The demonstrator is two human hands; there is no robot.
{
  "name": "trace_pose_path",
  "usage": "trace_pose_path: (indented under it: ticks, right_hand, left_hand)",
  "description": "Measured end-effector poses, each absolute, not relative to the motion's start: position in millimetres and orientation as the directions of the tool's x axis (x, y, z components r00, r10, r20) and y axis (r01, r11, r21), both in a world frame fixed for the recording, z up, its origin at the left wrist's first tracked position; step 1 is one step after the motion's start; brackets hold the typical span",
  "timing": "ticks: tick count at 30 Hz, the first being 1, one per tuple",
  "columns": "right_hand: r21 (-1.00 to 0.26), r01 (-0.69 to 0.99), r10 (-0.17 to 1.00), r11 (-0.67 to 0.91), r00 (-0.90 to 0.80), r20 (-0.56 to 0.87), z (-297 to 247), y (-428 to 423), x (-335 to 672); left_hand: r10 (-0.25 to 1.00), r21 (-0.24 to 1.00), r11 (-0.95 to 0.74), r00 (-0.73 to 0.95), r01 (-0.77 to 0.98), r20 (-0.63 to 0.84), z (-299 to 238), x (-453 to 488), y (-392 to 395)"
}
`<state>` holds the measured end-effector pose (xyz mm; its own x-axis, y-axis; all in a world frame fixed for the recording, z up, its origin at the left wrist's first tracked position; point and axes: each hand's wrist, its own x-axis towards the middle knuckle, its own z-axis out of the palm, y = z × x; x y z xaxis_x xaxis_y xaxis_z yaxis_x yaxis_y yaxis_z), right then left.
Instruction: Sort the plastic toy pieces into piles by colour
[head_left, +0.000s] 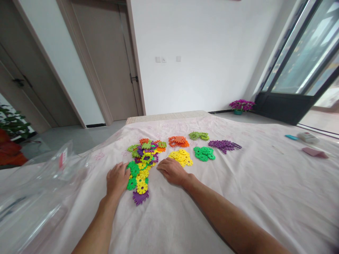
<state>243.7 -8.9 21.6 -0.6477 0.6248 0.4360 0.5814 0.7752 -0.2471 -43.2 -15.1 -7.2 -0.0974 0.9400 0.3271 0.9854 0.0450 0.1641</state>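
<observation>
My left hand (pixel 118 178) rests at the left edge of a mixed heap of plastic interlocking pieces (pixel 147 157), its fingers loosely spread and touching green flower-shaped pieces (pixel 133 168). Yellow flower-shaped pieces (pixel 143 174) and a purple notched piece (pixel 140 197) trail from the heap towards me. Between that heap and a pile of yellow pieces (pixel 182 157) is my right hand (pixel 171 171). Its fingers are together and bent, pointing left. The palm faces down, so whatever may be under its fingertips is hidden.
Sorted piles of orange (pixel 178 141), lime-green (pixel 198 135), green (pixel 204 153) and purple pieces (pixel 224 145) lie on the pale bedsheet (pixel 190 218). A clear plastic bag (pixel 45 197) is at left. A white object (pixel 308 137) and pink item (pixel 314 152) lie at right.
</observation>
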Motion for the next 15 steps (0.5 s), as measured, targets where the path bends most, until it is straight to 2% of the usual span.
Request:
trace_pose_path:
  ticks: [15]
  right_hand:
    - [-0.247, 0.583, 0.625, 0.774, -0.646, 0.438, 18.6, -7.5, 244.3]
  left_hand:
    - [0.943, 0.163, 0.052, -0.102, 0.985, 0.317, -8.2, -44.6, -14.4]
